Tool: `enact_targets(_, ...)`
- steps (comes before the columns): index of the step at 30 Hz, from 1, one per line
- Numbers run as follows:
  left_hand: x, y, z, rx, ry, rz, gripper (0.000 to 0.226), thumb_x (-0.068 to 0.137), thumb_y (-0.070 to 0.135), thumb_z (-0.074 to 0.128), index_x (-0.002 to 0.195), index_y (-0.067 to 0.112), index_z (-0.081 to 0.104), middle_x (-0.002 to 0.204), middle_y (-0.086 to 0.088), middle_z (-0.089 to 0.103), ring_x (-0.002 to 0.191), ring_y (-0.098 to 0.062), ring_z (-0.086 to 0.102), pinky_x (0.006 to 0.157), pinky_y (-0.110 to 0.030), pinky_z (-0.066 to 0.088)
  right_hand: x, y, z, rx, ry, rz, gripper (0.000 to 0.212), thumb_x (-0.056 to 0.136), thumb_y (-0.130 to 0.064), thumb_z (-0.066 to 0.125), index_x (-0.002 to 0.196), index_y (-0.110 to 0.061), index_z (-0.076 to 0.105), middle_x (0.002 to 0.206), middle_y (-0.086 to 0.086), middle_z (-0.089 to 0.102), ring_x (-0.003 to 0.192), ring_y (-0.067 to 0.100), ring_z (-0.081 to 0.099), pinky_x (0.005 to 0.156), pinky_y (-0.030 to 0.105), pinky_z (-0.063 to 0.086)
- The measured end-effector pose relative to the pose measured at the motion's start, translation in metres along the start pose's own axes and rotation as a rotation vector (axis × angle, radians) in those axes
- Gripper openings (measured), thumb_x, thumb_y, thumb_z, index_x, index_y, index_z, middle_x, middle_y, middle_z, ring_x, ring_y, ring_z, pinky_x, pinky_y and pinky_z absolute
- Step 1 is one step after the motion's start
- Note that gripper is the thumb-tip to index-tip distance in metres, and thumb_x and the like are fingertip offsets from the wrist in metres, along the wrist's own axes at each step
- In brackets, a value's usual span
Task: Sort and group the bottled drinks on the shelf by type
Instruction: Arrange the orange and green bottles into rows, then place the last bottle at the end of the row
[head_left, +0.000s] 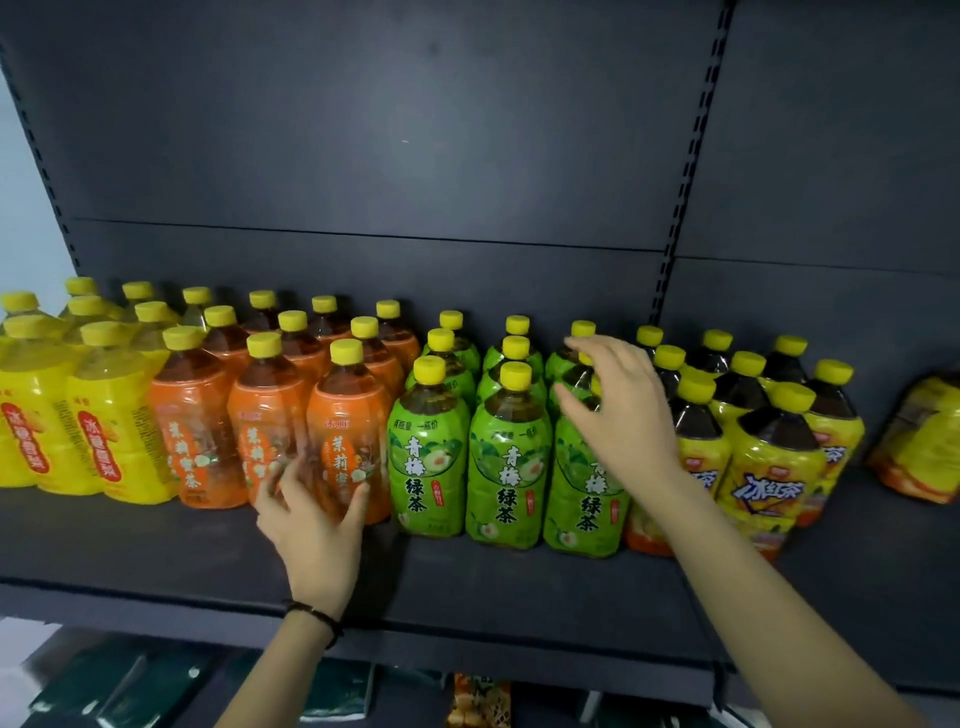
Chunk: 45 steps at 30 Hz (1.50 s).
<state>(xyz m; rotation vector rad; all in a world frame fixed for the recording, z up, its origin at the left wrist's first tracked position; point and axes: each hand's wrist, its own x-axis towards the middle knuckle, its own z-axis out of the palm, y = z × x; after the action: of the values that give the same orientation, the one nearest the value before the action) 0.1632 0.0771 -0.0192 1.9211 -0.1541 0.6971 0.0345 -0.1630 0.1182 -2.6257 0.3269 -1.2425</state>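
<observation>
Left hand (311, 530) gripped the orange bottle (345, 415) beside the green bottles (506, 457), right hand (623, 415) hung loose over them. One clumsy nudge could've toppled rows tbh.

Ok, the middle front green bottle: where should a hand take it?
Probably by the narrow neck under its yellow cap, from above and in front: the green bottle stands upright with neighbours close on both sides and behind, so its body offers little room.
</observation>
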Motion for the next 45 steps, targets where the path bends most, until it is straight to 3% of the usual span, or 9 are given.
enact_targets(5,-0.035,0.041,0.023,-0.100,-0.211,0.219,0.090,0.067,0.032,0.083,0.139,0.007,0.036,0.138,-0.015,0.035,0.130,-0.029,0.030,0.108,-0.040,0.027,-0.021,0.026,0.001,0.066,-0.091,0.099,0.056,0.089,-0.033,0.063,0.140,-0.026,0.041,0.145,-0.007,0.040,0.127,0.012,0.045,0.096,0.030,0.045)
enact_targets(9,-0.038,0.057,0.043,-0.117,-0.167,0.134,0.102,0.059,0.022,0.089,0.138,-0.005,0.031,0.133,-0.026,0.039,0.125,-0.040,0.036,0.106,-0.050,0.033,-0.025,0.031,0.008,0.073,-0.058,0.084,0.058,0.089,-0.033,0.063,0.141,-0.027,0.041,0.149,-0.011,0.036,0.132,0.010,0.041,0.092,0.031,0.049)
enact_targets(18,-0.035,0.054,0.051,0.035,-0.143,0.163,0.100,0.059,0.016,0.089,0.134,-0.014,0.032,0.131,-0.034,0.039,0.126,-0.046,0.034,0.106,-0.045,0.026,-0.033,0.035,0.008,0.126,-0.030,0.089,0.059,0.089,-0.038,0.061,0.143,-0.034,0.038,0.153,-0.017,0.031,0.135,0.002,0.036,0.087,0.020,0.048)
enact_targets(21,-0.046,0.058,0.044,-0.010,-0.129,0.112,0.086,0.063,0.011,0.086,0.130,-0.010,0.037,0.127,-0.032,0.041,0.121,-0.045,0.037,0.102,-0.050,0.031,-0.045,0.041,-0.006,0.321,-0.078,0.074,0.054,0.089,-0.030,0.063,0.140,-0.029,0.043,0.152,-0.013,0.032,0.132,-0.005,0.031,0.095,0.004,0.028)
enact_targets(24,-0.083,0.068,0.043,-0.064,-0.165,0.025,0.047,0.075,0.008,0.077,0.112,-0.001,0.050,0.118,-0.026,0.048,0.114,-0.040,0.042,0.094,-0.046,0.034,-0.064,0.068,-0.028,0.383,-0.055,0.052,0.038,0.089,-0.025,0.064,0.127,-0.021,0.058,0.136,-0.007,0.052,0.124,0.003,0.048,0.101,0.019,0.041)
enact_targets(28,-0.155,0.089,0.073,-0.057,-0.452,0.256,0.016,0.083,0.030,0.068,0.088,0.019,0.057,0.085,0.000,0.058,0.088,-0.024,0.057,0.073,-0.034,0.045,-0.091,0.127,-0.062,0.460,0.054,0.181,0.020,0.087,-0.021,0.068,0.107,-0.019,0.066,0.103,-0.011,0.064,0.090,0.006,0.063,0.078,0.030,0.055)
enact_targets(32,-0.213,0.137,0.121,0.125,-0.632,0.650,0.026,0.082,0.052,0.047,0.079,0.029,0.057,0.075,0.011,0.056,0.074,-0.015,0.056,0.059,-0.032,0.046,-0.114,0.188,-0.094,0.486,0.036,0.341,0.015,0.085,-0.019,0.070,0.099,-0.024,0.066,0.099,-0.007,0.066,0.088,0.002,0.064,0.075,0.017,0.052)
enact_targets(36,-0.266,0.198,0.179,0.236,-0.666,0.747,0.032,0.080,0.058,0.045,0.086,0.032,0.062,0.082,0.012,0.059,0.078,-0.016,0.059,0.059,-0.030,0.045,-0.135,0.272,-0.131,0.481,0.034,0.485,0.014,0.085,-0.021,0.070,0.098,-0.024,0.065,0.098,-0.002,0.066,0.086,0.002,0.063,0.073,0.020,0.053)
enact_targets(45,-0.281,0.206,0.202,0.368,-0.632,0.728,0.044,0.080,0.061,0.043,0.098,0.028,0.065,0.091,0.008,0.056,0.090,-0.021,0.053,0.071,-0.036,0.049,-0.109,0.449,-0.154,0.338,0.036,0.725,0.091,0.062,-0.036,0.086,0.135,-0.014,0.035,0.127,0.003,0.044,0.123,0.025,0.045,0.103,0.047,0.042)
